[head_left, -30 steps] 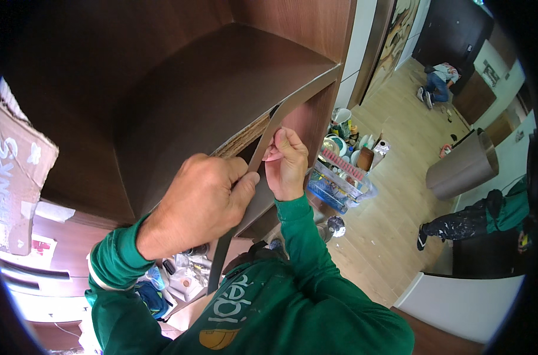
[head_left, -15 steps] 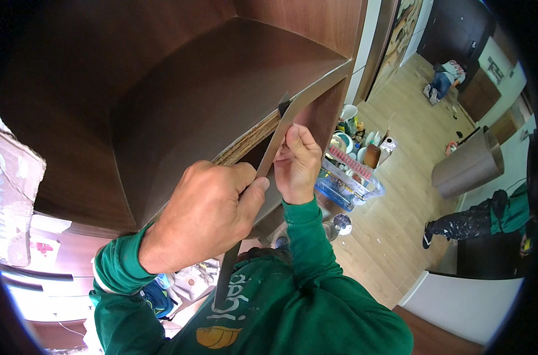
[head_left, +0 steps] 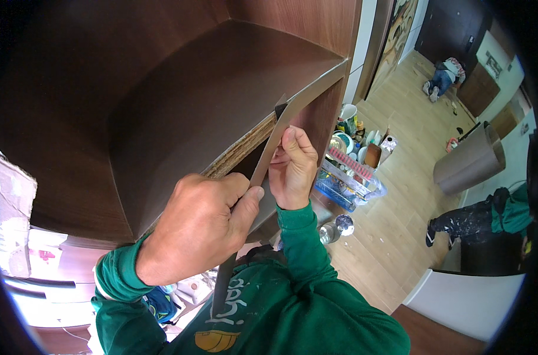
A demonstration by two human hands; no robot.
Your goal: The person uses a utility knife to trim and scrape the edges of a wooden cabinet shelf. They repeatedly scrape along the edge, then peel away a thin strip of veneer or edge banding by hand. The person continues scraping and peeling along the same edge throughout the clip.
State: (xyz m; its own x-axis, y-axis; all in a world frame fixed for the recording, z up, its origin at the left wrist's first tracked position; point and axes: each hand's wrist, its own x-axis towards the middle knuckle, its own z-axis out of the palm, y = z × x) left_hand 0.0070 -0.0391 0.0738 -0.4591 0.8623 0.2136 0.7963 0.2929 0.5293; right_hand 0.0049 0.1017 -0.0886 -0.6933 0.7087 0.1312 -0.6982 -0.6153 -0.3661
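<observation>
A long, thin brown edging strip runs along the front of a dark shelf board. At its far end it lies against the board; nearer me it stands off, baring the rough chipboard edge. My left hand is closed, pinching the strip between thumb and bent fingers, and the loose tail hangs below it towards my chest. Higher up, my right hand is closed on the strip's outer side, with some fingers hidden behind it. A small dark piece sticks up between strip and board.
Cans, tools and a clear plastic tub crowd the floor to the right. Beyond stands a rolled brown sheet. One person kneels by the far door; another person's spattered trousers show at right. Torn cardboard is at far left.
The view has shifted slightly. Both hands keep their hold on the strip, and its position against the board looks nearly the same.
</observation>
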